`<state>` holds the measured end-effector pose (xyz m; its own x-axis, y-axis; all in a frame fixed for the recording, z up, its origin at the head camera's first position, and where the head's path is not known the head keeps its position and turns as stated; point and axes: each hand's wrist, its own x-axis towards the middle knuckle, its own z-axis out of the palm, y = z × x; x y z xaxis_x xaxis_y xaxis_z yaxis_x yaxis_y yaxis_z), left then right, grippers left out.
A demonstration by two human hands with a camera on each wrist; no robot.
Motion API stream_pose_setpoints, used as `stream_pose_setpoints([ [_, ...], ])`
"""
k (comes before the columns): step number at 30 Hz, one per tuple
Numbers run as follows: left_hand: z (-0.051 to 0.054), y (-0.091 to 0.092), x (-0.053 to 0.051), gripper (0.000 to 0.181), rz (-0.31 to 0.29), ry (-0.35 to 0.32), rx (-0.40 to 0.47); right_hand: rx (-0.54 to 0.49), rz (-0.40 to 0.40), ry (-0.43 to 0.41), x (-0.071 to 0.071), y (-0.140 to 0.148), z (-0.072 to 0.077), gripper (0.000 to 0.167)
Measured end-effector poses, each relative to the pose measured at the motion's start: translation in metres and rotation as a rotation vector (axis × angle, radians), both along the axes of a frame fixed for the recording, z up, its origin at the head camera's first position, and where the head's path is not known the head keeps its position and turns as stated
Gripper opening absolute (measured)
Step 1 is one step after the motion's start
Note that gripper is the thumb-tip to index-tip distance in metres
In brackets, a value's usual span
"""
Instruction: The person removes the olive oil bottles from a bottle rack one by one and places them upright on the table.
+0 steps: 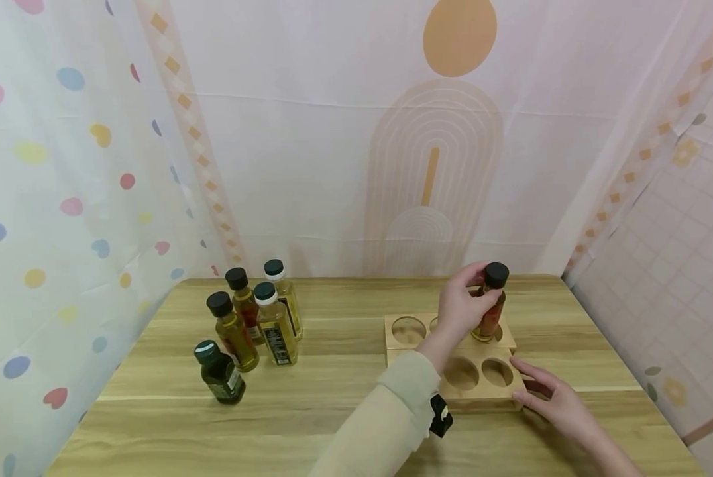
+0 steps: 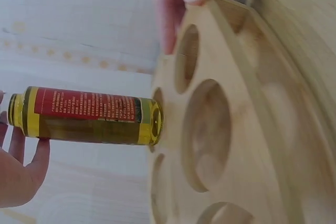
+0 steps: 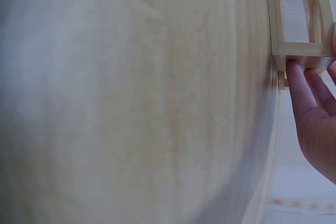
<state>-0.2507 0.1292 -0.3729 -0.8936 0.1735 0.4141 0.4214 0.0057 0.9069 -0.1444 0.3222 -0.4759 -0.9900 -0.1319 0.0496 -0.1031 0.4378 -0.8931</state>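
My left hand [image 1: 460, 303] holds a small glass oil bottle [image 1: 489, 318] with a black cap, gripping it near the neck. Red label and yellow-green oil show on that bottle [image 2: 94, 113] in the left wrist view. Its base is at the rightmost back-row hole of a two-tier wooden bottle rack [image 1: 482, 392]; how far it sits in is unclear. My right hand [image 1: 558, 403] holds the rack's right end, thumb near the front corner. In the right wrist view, fingers [image 3: 300, 90] of that hand touch the end panel.
On the table's left stand several bottles: a dark green one [image 1: 224, 381], two black-capped ones with red labels [image 1: 237, 338], and two with dark green caps and pale oil [image 1: 277, 331]. Patterned curtains [image 1: 309, 165] enclose the wooden table [image 1: 332, 411] at back and sides.
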Motion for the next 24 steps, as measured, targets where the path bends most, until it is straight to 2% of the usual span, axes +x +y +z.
stream_pose_setpoints([
  [4, 0.006, -0.005, 0.003, 0.038, -0.007, 0.011, 0.017, -0.004, 0.0, 0.002, 0.0, 0.0, -0.001, 0.06],
  [10, 0.01, -0.013, 0.009, 0.04, -0.027, 0.06, -0.022, 0.018, -0.006, 0.054, 0.0, 0.0, -0.004, 0.058],
  [24, 0.014, -0.046, 0.017, 0.042, -0.017, -0.035, -0.017, 0.013, 0.025, 0.061, 0.001, 0.001, -0.003, 0.058],
])
